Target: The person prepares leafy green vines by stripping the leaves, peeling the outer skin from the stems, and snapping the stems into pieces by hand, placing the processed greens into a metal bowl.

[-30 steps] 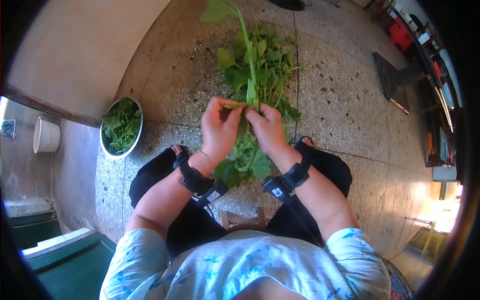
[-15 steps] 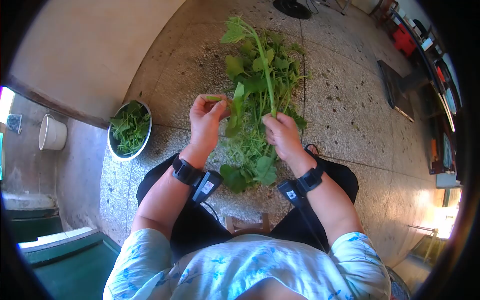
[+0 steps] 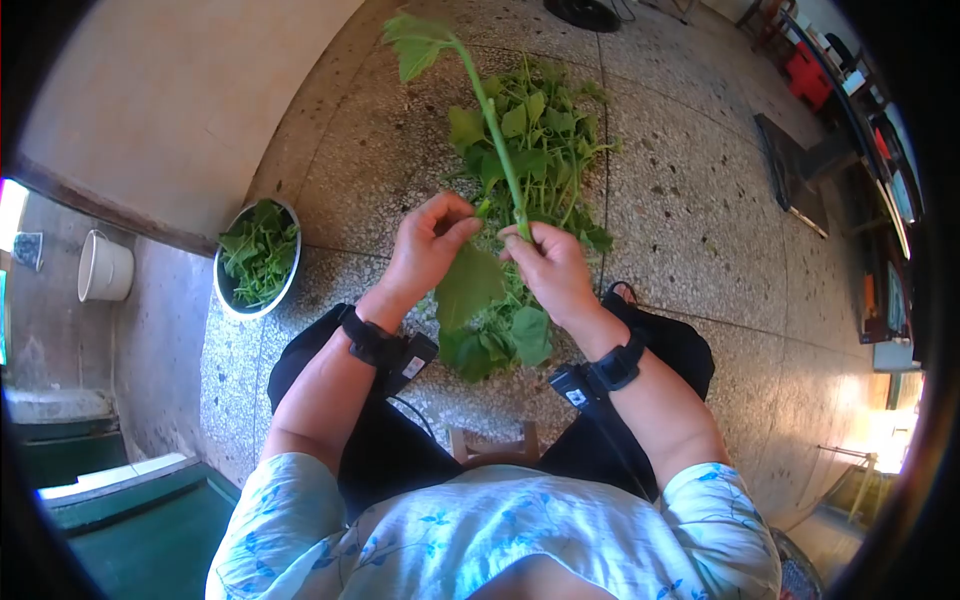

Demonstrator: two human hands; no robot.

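My right hand (image 3: 550, 268) is closed around the lower end of a long green vine stem (image 3: 492, 120). The stem slants up and to the left, and a leaf (image 3: 415, 42) spreads at its tip. Close by on the left, my left hand (image 3: 428, 245) pinches a leaf stalk (image 3: 483, 208) beside the stem. A broad leaf (image 3: 470, 288) hangs just below these fingers; its join to the stalk is hard to make out. Beneath and beyond both hands lies a heap of leafy green vines (image 3: 545, 140) on the floor.
To the left, a metal bowl (image 3: 298, 262) holds picked greens (image 3: 262, 255). A white bucket (image 3: 106, 268) is against the far left wall. The speckled floor (image 3: 690, 220) stretches right to a dark stand base (image 3: 790, 175). A wooden stool edge (image 3: 495, 447) shows between my legs.
My left hand has moved right, close to my right hand, and now pinches beside the stem. My right hand has shifted slightly left, and the stem's top has swung left.
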